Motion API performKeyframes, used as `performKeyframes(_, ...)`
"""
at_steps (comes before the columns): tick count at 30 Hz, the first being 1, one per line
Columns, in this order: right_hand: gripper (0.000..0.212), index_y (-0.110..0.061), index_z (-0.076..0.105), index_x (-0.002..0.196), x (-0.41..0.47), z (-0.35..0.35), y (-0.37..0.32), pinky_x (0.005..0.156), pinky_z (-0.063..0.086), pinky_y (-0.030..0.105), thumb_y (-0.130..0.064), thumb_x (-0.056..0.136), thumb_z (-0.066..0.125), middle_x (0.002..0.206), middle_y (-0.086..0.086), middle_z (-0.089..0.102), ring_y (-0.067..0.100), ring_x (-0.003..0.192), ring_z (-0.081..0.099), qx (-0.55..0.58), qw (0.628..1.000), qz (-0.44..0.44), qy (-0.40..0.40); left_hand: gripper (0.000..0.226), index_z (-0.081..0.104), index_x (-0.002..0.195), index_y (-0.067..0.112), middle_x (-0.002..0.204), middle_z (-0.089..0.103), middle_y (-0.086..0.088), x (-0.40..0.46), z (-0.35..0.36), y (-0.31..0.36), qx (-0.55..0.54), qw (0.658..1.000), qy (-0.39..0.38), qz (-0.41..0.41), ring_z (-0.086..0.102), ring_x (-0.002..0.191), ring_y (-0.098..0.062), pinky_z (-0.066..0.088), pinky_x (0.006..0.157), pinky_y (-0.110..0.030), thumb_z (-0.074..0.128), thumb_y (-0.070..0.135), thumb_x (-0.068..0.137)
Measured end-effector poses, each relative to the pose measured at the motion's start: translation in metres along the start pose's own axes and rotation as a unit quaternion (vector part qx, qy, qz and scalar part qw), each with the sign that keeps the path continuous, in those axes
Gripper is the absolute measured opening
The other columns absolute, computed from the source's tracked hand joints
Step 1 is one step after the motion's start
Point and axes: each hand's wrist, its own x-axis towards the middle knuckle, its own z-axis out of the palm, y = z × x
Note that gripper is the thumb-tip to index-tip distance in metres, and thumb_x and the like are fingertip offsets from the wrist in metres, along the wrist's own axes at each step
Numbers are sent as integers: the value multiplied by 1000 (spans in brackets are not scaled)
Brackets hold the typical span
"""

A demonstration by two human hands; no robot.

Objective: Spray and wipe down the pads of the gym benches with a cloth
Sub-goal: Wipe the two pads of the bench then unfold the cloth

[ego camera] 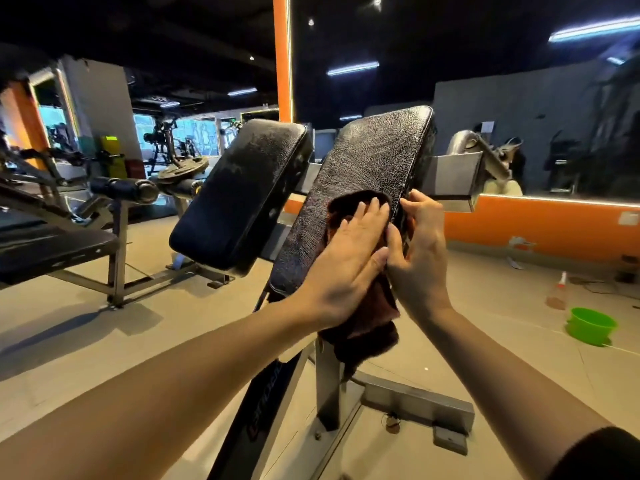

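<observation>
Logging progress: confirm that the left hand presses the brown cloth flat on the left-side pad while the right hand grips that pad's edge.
Wrong pad. In the head view the left hand presses the brown cloth on the right-side pad; the right hand grips its edge.

A single wide-angle head-worn camera looks forward and slightly down from the person's own standpoint. It sits close to the tilted black cracked-vinyl pad (367,188), with both forearms entering from the lower frame edge.
</observation>
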Motion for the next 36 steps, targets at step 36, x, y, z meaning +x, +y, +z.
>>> performKeyframes(36,56,-5,55,135,77,-5,44,104,21,9,-39,95,35,139,11,55,16,130,47,-94,993,-65,12,48,22,152,5,160,21,-10,198,-41,-73,11,990,33,-138,15,148,-21,7,119,-29,30,19,107)
